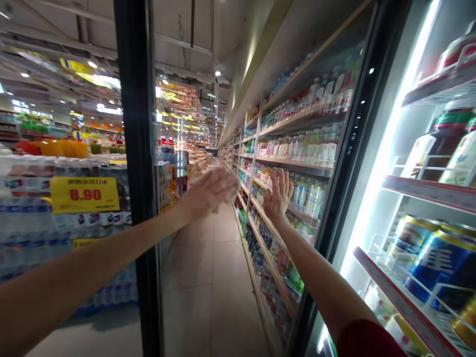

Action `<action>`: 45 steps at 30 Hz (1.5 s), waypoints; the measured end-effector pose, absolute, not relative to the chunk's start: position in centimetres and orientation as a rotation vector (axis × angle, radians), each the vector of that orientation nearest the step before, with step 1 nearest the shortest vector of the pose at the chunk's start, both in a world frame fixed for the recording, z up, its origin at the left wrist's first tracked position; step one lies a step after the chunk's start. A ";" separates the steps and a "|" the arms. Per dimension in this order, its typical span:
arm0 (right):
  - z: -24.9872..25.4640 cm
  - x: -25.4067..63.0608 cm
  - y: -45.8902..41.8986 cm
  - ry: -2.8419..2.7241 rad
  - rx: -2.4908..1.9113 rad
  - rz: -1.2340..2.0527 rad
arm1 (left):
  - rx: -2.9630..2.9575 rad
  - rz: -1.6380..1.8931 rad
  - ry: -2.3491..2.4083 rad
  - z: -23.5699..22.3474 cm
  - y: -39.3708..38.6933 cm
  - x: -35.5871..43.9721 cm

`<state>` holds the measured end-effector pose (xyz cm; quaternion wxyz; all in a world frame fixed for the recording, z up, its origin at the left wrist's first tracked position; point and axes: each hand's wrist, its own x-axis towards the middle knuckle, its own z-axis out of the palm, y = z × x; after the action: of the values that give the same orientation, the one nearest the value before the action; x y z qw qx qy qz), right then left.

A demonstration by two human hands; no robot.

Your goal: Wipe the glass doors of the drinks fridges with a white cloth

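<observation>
My left hand reaches across in front of the glass door and is blurred by motion. At its fingers is a pale, crumpled patch that looks like a cloth, pressed toward the glass; its edges are smeared. To the right, my right hand is raised with its fingers spread and its palm toward the glass, holding nothing. Whether it touches the pane I cannot tell. The door stands open, with its black frame on the left and another dark upright on the right.
Close on my right is a lit refrigerator with shelves of bottles and cans. Through the glass, an aisle floor runs beside drink shelves. Left of the frame stand stacked bottle packs and a yellow price sign.
</observation>
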<state>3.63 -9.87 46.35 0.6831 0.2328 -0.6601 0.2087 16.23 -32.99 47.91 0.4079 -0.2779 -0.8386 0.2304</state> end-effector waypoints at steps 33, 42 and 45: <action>46.3 3.5 -9.7 -1.490 0.540 0.480 | -0.535 0.526 -1.667 54.5 -29.6 13.5; 46.3 3.7 -9.7 -1.476 0.557 0.512 | -0.500 0.514 -1.745 57.0 -29.7 14.5; 46.3 3.7 -9.7 -1.493 0.549 0.503 | -0.566 0.540 -1.767 56.7 -29.3 14.7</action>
<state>3.71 -9.74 46.31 0.6718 0.2437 -0.6630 0.2233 14.65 -29.30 56.72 0.5683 -0.2412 -0.7524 0.2298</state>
